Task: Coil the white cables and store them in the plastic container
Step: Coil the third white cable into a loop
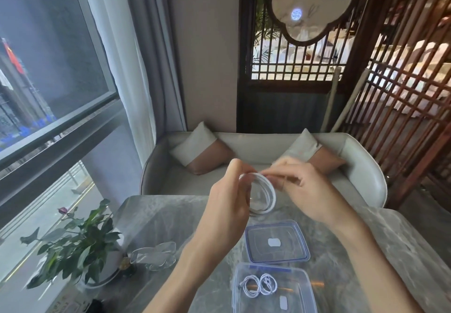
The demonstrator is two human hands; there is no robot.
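A white cable (267, 196), wound into a round coil, is held up above the table between both hands. My left hand (230, 199) grips the coil's left side. My right hand (296, 187) pinches the coil at its top with fingertips, slightly blurred. Below, near the front edge, the clear plastic container (302, 295) stands open with two small coiled white cables (260, 286) lying side by side inside. Its blue-rimmed lid (277, 240) lies flat on the table just behind it.
A grey marble table (158, 217) carries a potted green plant (80, 246) at the left and a clear glass ornament (156, 256) beside it. A pale sofa with two cushions (202, 149) sits beyond the table, a window at left.
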